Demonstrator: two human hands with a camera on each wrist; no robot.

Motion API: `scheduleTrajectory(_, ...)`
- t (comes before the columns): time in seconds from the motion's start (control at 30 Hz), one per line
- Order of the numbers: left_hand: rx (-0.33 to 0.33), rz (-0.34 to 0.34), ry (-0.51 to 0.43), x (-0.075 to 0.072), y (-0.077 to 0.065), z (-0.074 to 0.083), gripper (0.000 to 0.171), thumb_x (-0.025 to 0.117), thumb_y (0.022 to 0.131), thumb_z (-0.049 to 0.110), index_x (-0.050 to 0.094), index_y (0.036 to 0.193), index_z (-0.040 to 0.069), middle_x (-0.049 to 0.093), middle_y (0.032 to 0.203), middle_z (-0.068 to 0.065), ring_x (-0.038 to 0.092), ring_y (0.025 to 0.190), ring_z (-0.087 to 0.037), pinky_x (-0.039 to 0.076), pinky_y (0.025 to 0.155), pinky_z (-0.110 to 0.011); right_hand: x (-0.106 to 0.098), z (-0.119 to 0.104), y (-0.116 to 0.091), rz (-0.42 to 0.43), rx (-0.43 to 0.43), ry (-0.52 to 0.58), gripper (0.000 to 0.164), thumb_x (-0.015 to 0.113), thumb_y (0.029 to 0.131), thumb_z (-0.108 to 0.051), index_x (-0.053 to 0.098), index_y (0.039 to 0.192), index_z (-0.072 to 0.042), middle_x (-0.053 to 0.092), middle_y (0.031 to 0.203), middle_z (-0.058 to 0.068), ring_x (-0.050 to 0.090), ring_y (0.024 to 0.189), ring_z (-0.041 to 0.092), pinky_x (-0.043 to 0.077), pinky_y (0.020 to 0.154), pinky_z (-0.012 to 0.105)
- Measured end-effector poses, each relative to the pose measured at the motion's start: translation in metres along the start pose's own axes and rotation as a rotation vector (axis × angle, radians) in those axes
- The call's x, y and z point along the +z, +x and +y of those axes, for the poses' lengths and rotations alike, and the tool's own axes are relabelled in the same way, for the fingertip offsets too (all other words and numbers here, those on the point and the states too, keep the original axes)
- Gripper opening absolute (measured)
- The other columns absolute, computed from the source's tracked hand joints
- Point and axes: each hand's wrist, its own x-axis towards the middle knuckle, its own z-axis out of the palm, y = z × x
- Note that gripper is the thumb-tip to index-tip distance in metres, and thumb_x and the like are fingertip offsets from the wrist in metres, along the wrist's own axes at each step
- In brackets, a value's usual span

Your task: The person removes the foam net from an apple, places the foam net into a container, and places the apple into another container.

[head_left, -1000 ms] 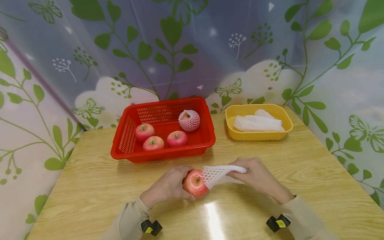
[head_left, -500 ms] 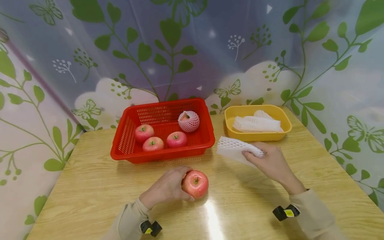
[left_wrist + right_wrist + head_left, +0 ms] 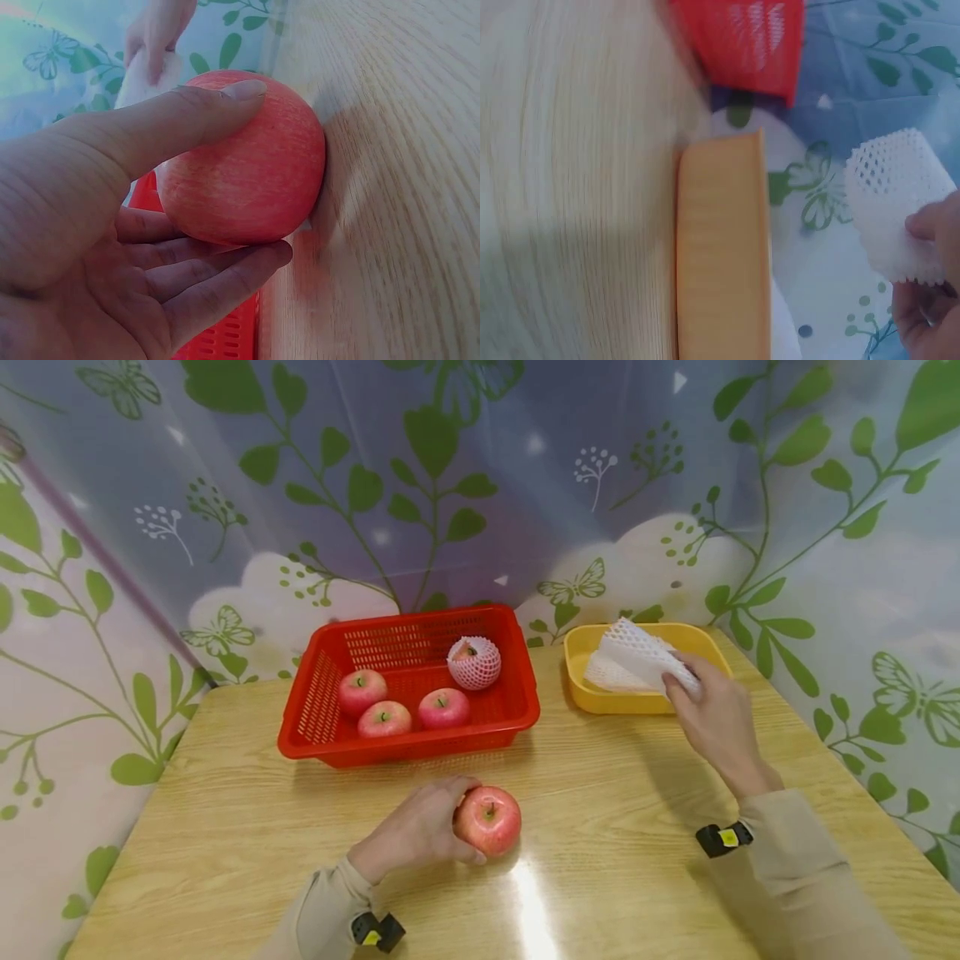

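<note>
On the table, a bare red apple [image 3: 489, 821] sits stem up, gripped from its left side by my left hand [image 3: 423, 827]. The left wrist view shows the thumb across the apple [image 3: 247, 165] and the fingers curved against its other side. My right hand [image 3: 712, 714] pinches a white foam net sleeve [image 3: 637, 652] over the yellow basin [image 3: 622, 702]. In the right wrist view the foam net sleeve [image 3: 896, 195] hangs flattened between thumb and fingers, above the basin's rim. Another white foam net lies in the basin, partly covered by the held one.
A red plastic basket [image 3: 412, 747] stands behind the left hand. Inside are several apples: bare ones [image 3: 385, 718] at the front left and one in a pink foam net [image 3: 475, 662] at the right. A patterned curtain [image 3: 480, 527] hangs behind the table [image 3: 225, 827].
My right hand has pulled the foam net sleeve off the apple and carried it right and back, over the yellow basin. The left hand and its apple have stayed in place.
</note>
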Motion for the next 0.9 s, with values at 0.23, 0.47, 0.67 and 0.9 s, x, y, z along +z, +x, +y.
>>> scheduleTrajectory(0.23,0.002,-0.004,-0.005,0.001,-0.001,0.0,0.083,0.094,0.066,0.032,0.057,0.133,0.0,0.067,0.125,-0.012,0.063,0.112,-0.029,0.048,0.102,-0.049,0.01,0.017,0.006,-0.011,-0.001,-0.084,0.017,0.069,0.092,-0.006,0.062,0.105,0.002,0.07,0.09,0.025,0.061,0.065,0.041,0.045,0.062,0.05)
scheduleTrajectory(0.47,-0.003,-0.006,-0.014,0.003,-0.001,0.0,0.083,0.094,0.067,0.031,0.056,0.134,0.001,0.067,0.125,-0.011,0.063,0.112,-0.028,0.048,0.102,-0.049,0.025,0.044,0.008,0.065,-0.227,-0.288,0.024,0.071,0.082,0.013,0.066,0.104,0.005,0.07,0.101,0.024,0.066,0.088,0.045,0.055,0.073,0.055)
scheduleTrajectory(0.67,-0.004,0.0,-0.014,0.003,-0.002,-0.001,0.083,0.094,0.066,0.031,0.056,0.134,0.001,0.066,0.126,-0.012,0.062,0.113,-0.029,0.048,0.102,-0.049,0.031,0.061,0.004,-0.12,-0.359,-0.314,0.036,0.076,0.074,0.017,0.069,0.108,0.006,0.071,0.108,0.022,0.066,0.098,0.042,0.054,0.088,0.053)
scheduleTrajectory(0.9,-0.022,-0.003,-0.024,0.001,-0.002,-0.002,0.084,0.095,0.066,0.031,0.056,0.134,0.001,0.065,0.127,-0.011,0.062,0.114,-0.028,0.049,0.102,-0.049,0.031,0.065,0.006,-0.3,-0.255,-0.273,0.028,0.064,0.089,0.002,0.064,0.116,0.009,0.069,0.114,0.028,0.065,0.101,0.048,0.052,0.089,0.059)
